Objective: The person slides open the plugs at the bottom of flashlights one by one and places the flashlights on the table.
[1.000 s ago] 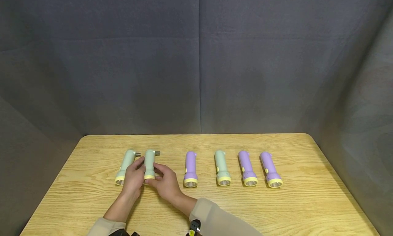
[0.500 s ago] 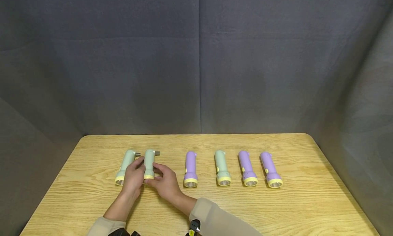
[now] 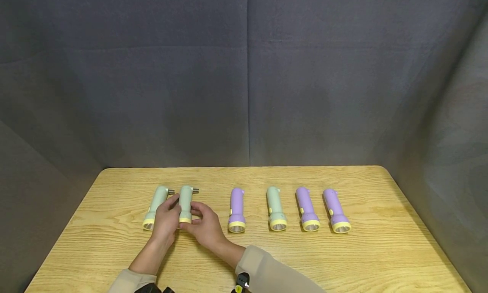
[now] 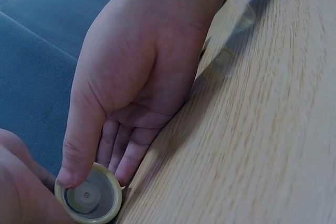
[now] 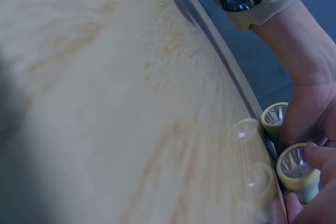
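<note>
Six flashlights lie in a row on the wooden table [image 3: 343, 259], their yellow lens ends toward me. Both hands hold the second one from the left, a green flashlight [image 3: 185, 201], at its lens end. My left hand [image 3: 172, 211] pinches the yellow lens rim [image 4: 89, 199] between thumb and fingers. My right hand [image 3: 195, 219] grips the same head [image 5: 298, 169] from the right side. The leftmost green flashlight [image 3: 156, 203] lies right beside my left hand, with its lens [image 5: 274, 116] showing behind the held one. The held flashlight rests on the table.
To the right lie a purple flashlight [image 3: 237, 208], a green flashlight [image 3: 275, 206] and two more purple flashlights [image 3: 306, 208] [image 3: 335, 211]. Grey cloth walls [image 3: 248, 81] close in the back and sides. The table's rounded edge runs close to the left of the hands.
</note>
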`<move>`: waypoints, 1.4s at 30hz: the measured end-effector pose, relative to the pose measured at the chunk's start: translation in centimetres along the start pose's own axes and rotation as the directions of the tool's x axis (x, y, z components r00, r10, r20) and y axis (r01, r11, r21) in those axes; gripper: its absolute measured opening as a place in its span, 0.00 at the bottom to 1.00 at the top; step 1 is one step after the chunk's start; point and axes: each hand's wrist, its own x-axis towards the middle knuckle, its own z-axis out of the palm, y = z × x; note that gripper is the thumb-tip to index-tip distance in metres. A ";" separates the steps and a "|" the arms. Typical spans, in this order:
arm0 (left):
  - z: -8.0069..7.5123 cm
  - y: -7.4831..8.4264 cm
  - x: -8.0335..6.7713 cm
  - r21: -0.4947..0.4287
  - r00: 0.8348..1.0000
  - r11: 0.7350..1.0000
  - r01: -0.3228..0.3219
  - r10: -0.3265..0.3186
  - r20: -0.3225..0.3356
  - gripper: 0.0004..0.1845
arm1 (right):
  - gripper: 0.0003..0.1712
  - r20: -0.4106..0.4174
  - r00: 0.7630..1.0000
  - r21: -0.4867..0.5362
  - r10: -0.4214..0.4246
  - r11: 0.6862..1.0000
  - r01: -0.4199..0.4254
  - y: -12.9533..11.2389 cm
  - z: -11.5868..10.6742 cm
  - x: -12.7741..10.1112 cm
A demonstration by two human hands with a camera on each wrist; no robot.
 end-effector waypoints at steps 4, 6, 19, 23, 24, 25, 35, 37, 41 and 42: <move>0.0 0.1 0.0 0.001 1.000 1.000 0.003 -0.003 -0.008 0.28 | 0.35 0.000 1.000 0.002 -0.004 1.000 0.004 0.0 0.0 0.0; 0.0 0.2 0.0 0.006 1.000 1.000 0.003 -0.003 -0.011 0.28 | 0.35 0.000 1.000 0.001 -0.004 1.000 0.004 0.0 0.0 0.0; 0.0 1.1 -0.2 0.036 1.000 0.999 -0.014 0.014 0.004 0.32 | 0.34 0.028 0.999 0.014 0.040 0.999 -0.040 -0.4 -0.4 0.2; -0.1 1.6 -0.5 0.062 1.000 0.998 -0.024 0.023 0.019 0.32 | 0.33 0.057 0.995 0.023 0.085 0.996 -0.086 -1.1 -0.7 0.1; -0.2 1.8 -0.6 0.064 0.999 0.997 -0.030 0.029 0.022 0.32 | 0.33 0.067 0.993 0.020 0.092 0.995 -0.094 -1.3 -0.7 0.0; -0.2 1.9 -0.7 0.069 0.999 0.997 -0.036 0.034 0.026 0.33 | 0.33 0.076 0.992 0.013 0.099 0.995 -0.101 -1.6 -0.8 -0.1; -1.1 3.4 -1.9 0.155 0.992 0.982 -0.107 0.096 0.076 0.30 | 0.35 0.158 0.984 -0.191 0.078 0.980 -0.047 -3.4 -1.8 -1.6; -1.5 3.6 -2.1 0.190 0.990 0.974 -0.122 0.106 0.091 0.30 | 0.36 0.175 0.982 -0.209 0.075 0.977 -0.037 -3.6 -2.1 -2.0; -2.0 3.8 -2.6 0.259 0.983 0.952 -0.164 0.137 0.120 0.29 | 0.36 0.233 0.972 -0.235 0.035 0.972 0.021 -4.2 -3.1 -2.9; -2.0 3.9 -2.7 0.276 0.980 0.943 -0.183 0.153 0.128 0.29 | 0.36 0.244 0.970 -0.260 0.014 0.964 0.052 -4.3 -3.3 -3.1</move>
